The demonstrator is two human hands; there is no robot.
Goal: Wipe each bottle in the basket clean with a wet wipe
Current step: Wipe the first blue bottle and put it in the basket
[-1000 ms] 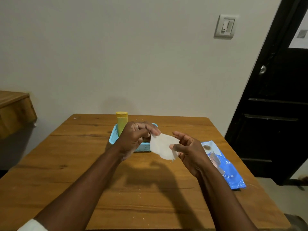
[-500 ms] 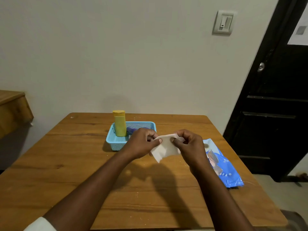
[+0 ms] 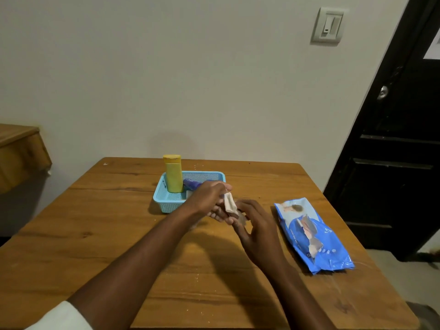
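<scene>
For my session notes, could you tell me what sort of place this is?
Probably a room in a home: a wooden table against a plain wall, a wall light switch, and a dark panelled door.

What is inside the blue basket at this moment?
In the blue basket a yellow bottle stands upright, a purple-blue bottle lies beside it, and something pale shows below that. The left hand covers the basket's right part, so any further contents are hidden.
</scene>
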